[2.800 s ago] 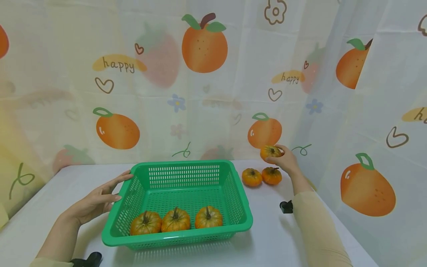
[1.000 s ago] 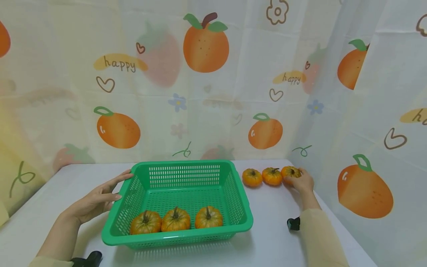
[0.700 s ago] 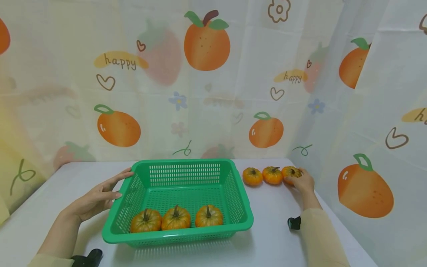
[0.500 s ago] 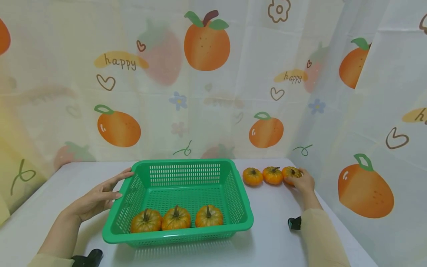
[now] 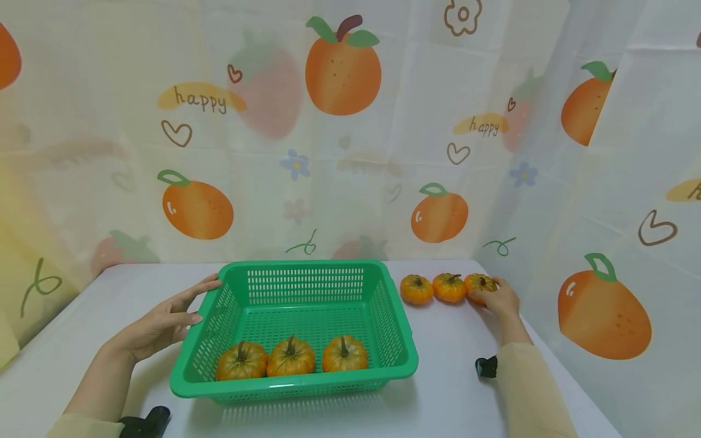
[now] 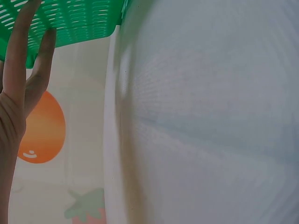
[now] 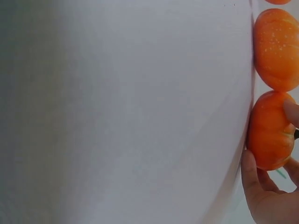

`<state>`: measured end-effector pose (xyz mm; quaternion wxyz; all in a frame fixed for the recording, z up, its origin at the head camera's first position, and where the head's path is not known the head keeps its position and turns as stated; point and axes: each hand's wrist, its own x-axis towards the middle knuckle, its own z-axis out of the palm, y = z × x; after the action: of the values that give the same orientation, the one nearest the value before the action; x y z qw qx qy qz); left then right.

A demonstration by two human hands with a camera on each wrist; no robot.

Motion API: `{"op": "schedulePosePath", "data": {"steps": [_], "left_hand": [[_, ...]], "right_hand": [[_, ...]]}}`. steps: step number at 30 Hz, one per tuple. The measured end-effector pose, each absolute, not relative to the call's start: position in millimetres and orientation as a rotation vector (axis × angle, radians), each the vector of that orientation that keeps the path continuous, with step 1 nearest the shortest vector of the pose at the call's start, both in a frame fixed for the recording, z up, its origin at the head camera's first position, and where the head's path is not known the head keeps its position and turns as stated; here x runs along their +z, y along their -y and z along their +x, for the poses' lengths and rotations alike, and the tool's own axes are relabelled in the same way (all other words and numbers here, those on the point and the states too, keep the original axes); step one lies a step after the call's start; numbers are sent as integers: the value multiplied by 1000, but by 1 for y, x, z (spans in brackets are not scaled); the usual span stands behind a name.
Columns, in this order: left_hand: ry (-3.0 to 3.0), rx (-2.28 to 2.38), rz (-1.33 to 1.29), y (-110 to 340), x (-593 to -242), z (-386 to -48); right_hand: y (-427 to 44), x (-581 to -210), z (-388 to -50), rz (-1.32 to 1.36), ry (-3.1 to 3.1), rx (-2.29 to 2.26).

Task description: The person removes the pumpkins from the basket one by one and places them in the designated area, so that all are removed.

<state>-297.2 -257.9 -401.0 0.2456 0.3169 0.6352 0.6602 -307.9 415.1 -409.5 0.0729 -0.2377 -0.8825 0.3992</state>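
My left hand (image 5: 159,325) touches the left side of a green plastic basket (image 5: 296,384). In the left wrist view its fingers (image 6: 17,56) stretch straight along the slotted wall. Inside the basket, three small pumpkins (image 5: 291,358) with stems up line the near wall. At the far right of the table, my right hand (image 5: 502,301) holds another small orange pumpkin (image 5: 479,283) between thumb and fingers. The right wrist view has that pumpkin (image 7: 268,133) resting on the table, against its neighbour (image 7: 276,49). Two pumpkins (image 5: 416,289) sit left of it in a row.
A white-covered table (image 5: 438,365) carries everything. Behind it and along the right hangs a fruit-print curtain (image 5: 350,182), close to the right hand. The basket's right wall stands near the leftmost pumpkin of the row. Black wrist straps (image 5: 145,422) sit on both arms.
My right hand has lowered its pumpkin from the air above the other two to the right end of their row, and then stayed there. The left hand keeps its place at the basket.
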Motion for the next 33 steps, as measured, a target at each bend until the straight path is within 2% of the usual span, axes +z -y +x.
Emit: {"op": "schedulePosePath", "data": {"steps": [21,33], "left_hand": [[-1767,1801,834,256,-399,-295],[-1753,1808,843,257,-401,-296]], "right_hand": [[-422,-400,-308,-691,2504,1163],[-407,-371,-319,-699,2411,1207]]}}
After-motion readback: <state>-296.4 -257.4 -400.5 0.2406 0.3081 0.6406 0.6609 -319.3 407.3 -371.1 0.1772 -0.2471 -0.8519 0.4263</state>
